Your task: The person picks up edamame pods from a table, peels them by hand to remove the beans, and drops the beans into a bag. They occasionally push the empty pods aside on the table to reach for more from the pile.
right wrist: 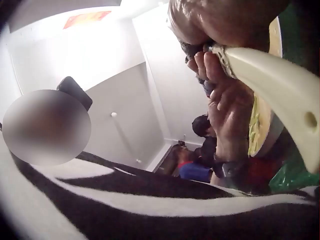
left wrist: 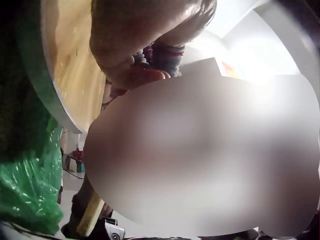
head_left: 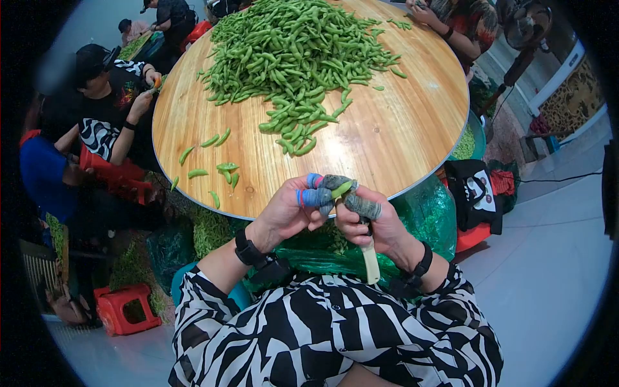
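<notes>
Peeking between wrapped fingers [head_left: 314, 197], bright green pod [head_left: 342, 189], seemingly plump

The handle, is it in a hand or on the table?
In a hand: the right hand grips the handle, its pale end sticking out below.

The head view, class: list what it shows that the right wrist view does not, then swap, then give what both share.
Only the head view shows the big heap of green pods, the single pod at the fingertips, the fan and the red stool on the floor.

Only the right wrist view shows the orange-red patch high up.

Both show the left hand, the right hand gripping a pale handle, the wooden table and the black-and-white shirt.
</notes>
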